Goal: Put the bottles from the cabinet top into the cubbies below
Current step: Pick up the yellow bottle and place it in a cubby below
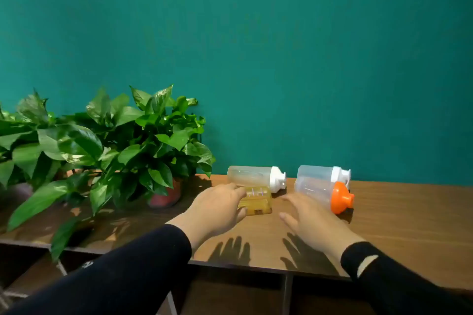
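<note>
Several bottles lie on their sides on the wooden cabinet top (pixel 399 215). An amber bottle (pixel 257 201) lies nearest, and my left hand (pixel 217 208) is closing around its left end. Behind it lies a clear bottle with a white cap (pixel 252 176). To the right lie a clear bottle with an orange cap (pixel 320 193) and, behind that one, another clear bottle with a white cap (pixel 317 172). My right hand (pixel 308 216) hovers open just in front of the orange-capped bottle, holding nothing.
Leafy potted plants (pixel 110 146) fill the left part of the cabinet top, one in a red pot (pixel 166 195). A teal wall stands right behind the bottles. Dark cubby openings (pixel 230 294) show below the front edge.
</note>
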`<state>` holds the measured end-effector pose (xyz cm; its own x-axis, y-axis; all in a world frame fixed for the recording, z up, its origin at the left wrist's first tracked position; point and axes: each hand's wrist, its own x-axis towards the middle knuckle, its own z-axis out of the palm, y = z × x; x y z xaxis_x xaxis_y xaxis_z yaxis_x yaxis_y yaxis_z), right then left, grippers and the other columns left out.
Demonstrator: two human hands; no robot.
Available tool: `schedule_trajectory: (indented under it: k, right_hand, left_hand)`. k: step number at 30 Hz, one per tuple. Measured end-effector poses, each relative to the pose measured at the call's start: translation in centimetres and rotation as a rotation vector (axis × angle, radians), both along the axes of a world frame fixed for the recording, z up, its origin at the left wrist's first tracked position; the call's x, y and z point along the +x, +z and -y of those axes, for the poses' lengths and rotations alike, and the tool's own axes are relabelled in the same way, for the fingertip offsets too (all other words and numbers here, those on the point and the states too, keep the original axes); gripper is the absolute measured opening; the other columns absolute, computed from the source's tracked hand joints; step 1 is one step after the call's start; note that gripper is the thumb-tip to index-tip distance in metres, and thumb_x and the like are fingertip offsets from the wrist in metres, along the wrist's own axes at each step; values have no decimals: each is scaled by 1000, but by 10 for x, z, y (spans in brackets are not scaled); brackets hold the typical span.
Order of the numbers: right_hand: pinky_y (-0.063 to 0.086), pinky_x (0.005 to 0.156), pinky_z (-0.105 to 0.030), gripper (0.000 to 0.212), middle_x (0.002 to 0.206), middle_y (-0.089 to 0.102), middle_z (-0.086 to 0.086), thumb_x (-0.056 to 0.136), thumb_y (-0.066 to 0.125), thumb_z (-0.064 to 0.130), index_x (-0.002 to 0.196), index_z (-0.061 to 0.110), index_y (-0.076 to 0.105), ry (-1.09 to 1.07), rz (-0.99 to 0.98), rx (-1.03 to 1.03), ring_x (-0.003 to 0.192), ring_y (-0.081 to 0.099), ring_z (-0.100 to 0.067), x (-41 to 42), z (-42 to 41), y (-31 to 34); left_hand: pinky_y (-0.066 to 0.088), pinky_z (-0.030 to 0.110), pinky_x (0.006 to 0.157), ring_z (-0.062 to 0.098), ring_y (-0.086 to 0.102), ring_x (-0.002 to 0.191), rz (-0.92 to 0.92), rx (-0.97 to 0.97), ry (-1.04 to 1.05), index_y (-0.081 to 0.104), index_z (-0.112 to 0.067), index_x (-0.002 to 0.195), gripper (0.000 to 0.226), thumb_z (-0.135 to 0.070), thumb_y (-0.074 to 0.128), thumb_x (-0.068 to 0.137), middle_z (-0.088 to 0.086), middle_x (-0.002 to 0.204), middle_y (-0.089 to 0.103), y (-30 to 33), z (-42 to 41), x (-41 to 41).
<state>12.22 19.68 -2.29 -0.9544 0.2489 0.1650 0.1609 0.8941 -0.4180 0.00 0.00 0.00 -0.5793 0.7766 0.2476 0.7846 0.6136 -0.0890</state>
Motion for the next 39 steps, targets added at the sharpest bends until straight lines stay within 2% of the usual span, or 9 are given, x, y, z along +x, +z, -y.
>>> schedule_trajectory:
  k: [8, 13, 19, 24, 27, 31, 35, 37, 39]
  right_hand:
    - [12, 121, -33, 60, 163, 28, 12, 98, 42, 57, 152, 34, 34, -91, 111, -39, 150, 21, -9, -36, -14, -103]
    - [20, 120, -34, 63, 160, 33, 14, 94, 45, 62, 150, 35, 36, -178, 79, -50, 149, 26, -12, -44, -13, -115]
    - [31, 110, -24, 72, 148, 39, 22, 78, 55, 63, 144, 40, 39, -93, -138, -302, 134, 32, 7, -37, -16, -105]
    - [10, 122, -33, 99, 158, 24, 19, 77, 68, 64, 157, 30, 20, 156, -110, 43, 145, 13, 3, -60, 2, -66]
    - [35, 116, -38, 106, 155, 41, 11, 71, 76, 62, 156, 31, 21, 174, -39, 19, 141, 42, -14, -69, 16, -46]
    - [51, 99, -31, 106, 143, 51, 15, 67, 86, 45, 151, 39, 23, 168, -130, -293, 121, 54, -6, -49, 35, -41]
    - [42, 97, -18, 101, 143, 45, 18, 70, 86, 44, 150, 39, 25, 58, -268, -432, 126, 45, 1, -11, 59, -59]
    - [38, 90, -8, 99, 139, 45, 20, 69, 86, 43, 147, 44, 26, 15, -300, -537, 125, 45, 5, 11, 75, -74]
    - [41, 93, -12, 100, 136, 44, 24, 66, 89, 40, 141, 56, 25, -4, -267, -658, 124, 46, 5, 29, 98, -92]
  left_hand:
    - [44, 46, 107, 29, 52, 129, -12, -90, 130, 37, -17, 148, 76, -50, 66, 86, 8, 143, 54, -70, -30, -85]
    - [39, 51, 110, 31, 50, 130, 60, -131, 174, 28, -16, 153, 90, -54, 70, 81, 9, 143, 53, -97, -62, -122]
    - [50, 47, 91, 31, 61, 108, -94, -87, 104, 47, -19, 133, 74, -44, 79, 71, 9, 119, 64, -109, -62, -114]
    - [44, 44, 98, 31, 57, 112, -243, -37, -117, 47, -17, 138, 60, -33, 64, 82, 10, 120, 61, -88, -35, -68]
    - [36, 46, 111, 33, 52, 124, -334, -35, -242, 48, -17, 136, 54, -29, 61, 85, 13, 132, 57, -67, -26, -34]
    - [22, 48, 123, 30, 37, 143, -360, -12, -408, 49, -18, 138, 52, -20, 61, 87, 10, 147, 49, -38, -1, -2]
    - [50, 45, 95, 31, 63, 110, -163, 326, -499, 72, -7, 107, 28, -29, 64, 92, 14, 117, 69, -51, 60, 42]
    - [52, 36, 73, 18, 62, 86, 186, 598, -229, 69, -15, 90, 32, -47, 66, 86, -1, 93, 67, -72, 86, 68]
    - [53, 26, 72, 7, 63, 88, 623, 826, 103, 61, -34, 107, 48, -62, 69, 69, -13, 94, 65, -89, 91, 92]
